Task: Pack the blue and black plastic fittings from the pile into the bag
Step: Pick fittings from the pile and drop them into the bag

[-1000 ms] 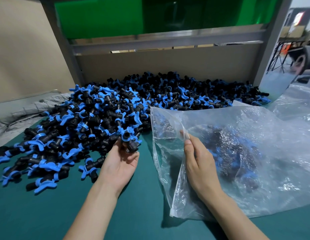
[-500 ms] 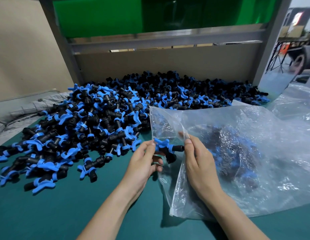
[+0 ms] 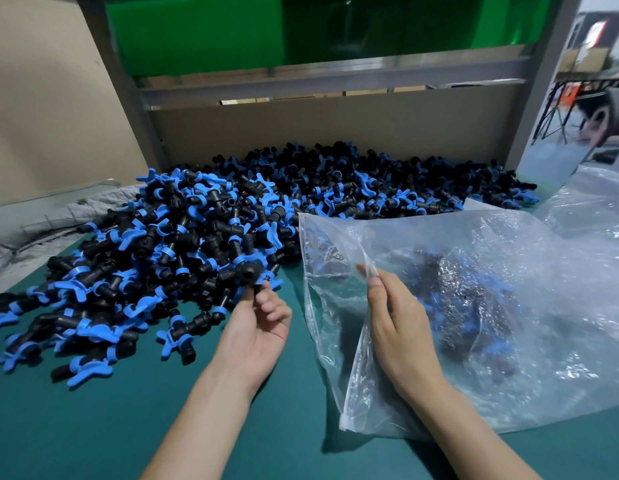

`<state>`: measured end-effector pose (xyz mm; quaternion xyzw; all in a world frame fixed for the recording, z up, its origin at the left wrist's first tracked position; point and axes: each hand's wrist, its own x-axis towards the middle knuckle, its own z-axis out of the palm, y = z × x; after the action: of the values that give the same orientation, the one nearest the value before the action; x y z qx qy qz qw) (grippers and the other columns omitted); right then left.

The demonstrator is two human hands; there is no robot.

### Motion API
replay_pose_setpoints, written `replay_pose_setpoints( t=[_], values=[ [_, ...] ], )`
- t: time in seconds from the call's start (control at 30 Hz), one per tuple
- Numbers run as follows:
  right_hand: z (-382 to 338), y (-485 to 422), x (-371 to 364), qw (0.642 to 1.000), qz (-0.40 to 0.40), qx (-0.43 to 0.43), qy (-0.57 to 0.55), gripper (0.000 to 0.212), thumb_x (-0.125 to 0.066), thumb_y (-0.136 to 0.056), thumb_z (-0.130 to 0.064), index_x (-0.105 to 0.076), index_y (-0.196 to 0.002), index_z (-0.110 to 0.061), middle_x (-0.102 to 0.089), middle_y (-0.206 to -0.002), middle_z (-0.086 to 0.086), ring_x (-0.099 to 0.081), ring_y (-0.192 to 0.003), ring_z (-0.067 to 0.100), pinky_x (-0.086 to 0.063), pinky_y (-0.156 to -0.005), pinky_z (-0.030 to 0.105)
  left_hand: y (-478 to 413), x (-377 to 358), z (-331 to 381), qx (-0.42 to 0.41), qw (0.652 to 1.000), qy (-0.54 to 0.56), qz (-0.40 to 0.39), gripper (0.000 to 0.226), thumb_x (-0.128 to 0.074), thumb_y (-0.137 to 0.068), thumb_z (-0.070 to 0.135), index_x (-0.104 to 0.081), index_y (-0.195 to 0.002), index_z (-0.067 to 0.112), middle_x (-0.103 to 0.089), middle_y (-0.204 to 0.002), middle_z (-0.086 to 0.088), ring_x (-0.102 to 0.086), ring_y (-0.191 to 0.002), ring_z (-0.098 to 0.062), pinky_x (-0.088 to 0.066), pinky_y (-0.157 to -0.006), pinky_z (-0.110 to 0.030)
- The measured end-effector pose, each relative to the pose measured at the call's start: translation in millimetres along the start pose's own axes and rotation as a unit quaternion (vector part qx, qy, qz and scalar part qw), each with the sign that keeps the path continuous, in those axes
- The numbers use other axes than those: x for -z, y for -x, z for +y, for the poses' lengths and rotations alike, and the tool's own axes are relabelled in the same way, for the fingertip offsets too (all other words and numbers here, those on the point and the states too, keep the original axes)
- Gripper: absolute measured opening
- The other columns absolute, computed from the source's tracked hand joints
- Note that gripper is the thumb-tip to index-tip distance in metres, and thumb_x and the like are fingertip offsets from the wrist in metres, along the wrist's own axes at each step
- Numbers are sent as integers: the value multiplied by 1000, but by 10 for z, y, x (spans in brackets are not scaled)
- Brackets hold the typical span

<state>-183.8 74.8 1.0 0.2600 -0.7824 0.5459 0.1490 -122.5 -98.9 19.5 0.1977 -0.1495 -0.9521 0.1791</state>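
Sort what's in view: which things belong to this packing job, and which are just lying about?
Job: pile of blue and black plastic fittings; clear plastic bag, mouth pinched by right hand; left hand pinching one fitting.
Lying about: grey padded cloth; crumpled clear plastic.

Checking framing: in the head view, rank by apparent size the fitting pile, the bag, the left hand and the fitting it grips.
1. Pile and bag: about alike, unranked.
2. Left hand.
3. Fitting.

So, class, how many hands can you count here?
2. The left hand pinches a fitting by the pile; the right hand pinches the bag rim, holding it open. Neither is hidden.
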Motion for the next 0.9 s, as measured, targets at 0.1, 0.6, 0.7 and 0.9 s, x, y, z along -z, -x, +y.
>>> replay_pose_setpoints(
  t=[0.1, 0.6, 0.7, 0.9],
  values=[
    [-19, 6, 1, 1000, 0, -1, -5, 31, -37, -106, -31, -64, -105, -16, -69, -101, -1, -61, -95, 14, -46, -82, 33, -11, 49, 48, 7, 998, 63, -3, 36, -33, -107, 28, -51, -82, 10, -38, -50, 8, -33, -37, -5, -28, -36, -15],
    [-142, 16, 33, 998, 48, 38, -20, 33, -34, -104, -30, -63, -111, -15, -67, -99, 0, -61, -93, 16, -49, -83, 42, 101, 23, -169, -224, 859, -452, -85, 10, -51, -101, 23, -58, -105, 17, -57, -66, 8, -49, -58, -7, -40, -47, -22],
    [-194, 26, 44, 996, 68, 47, -19, 34, -32, -104, -32, -62, -114, -22, -64, -97, -11, -59, -92, 8, -47, -82, 37, 99, -70, -315, -259, 826, -493, -87, 7, -54, -99, 18, -56, -104, 13, -64, -69, 7, -54, -60, -8, -46, -50, -21],
    [-257, 24, 127, 987, 113, 108, -27, 29, -32, -103, -31, -56, -120, -30, -58, -101, -20, -58, -96, 8, -48, -85, 37, -12, -663, -764, -45, 910, -380, -158, 19, -56, -98, 10, -56, -116, 5, -68, -101, -16, -61, -92, -27, -53, -82, -39]
  ],
)
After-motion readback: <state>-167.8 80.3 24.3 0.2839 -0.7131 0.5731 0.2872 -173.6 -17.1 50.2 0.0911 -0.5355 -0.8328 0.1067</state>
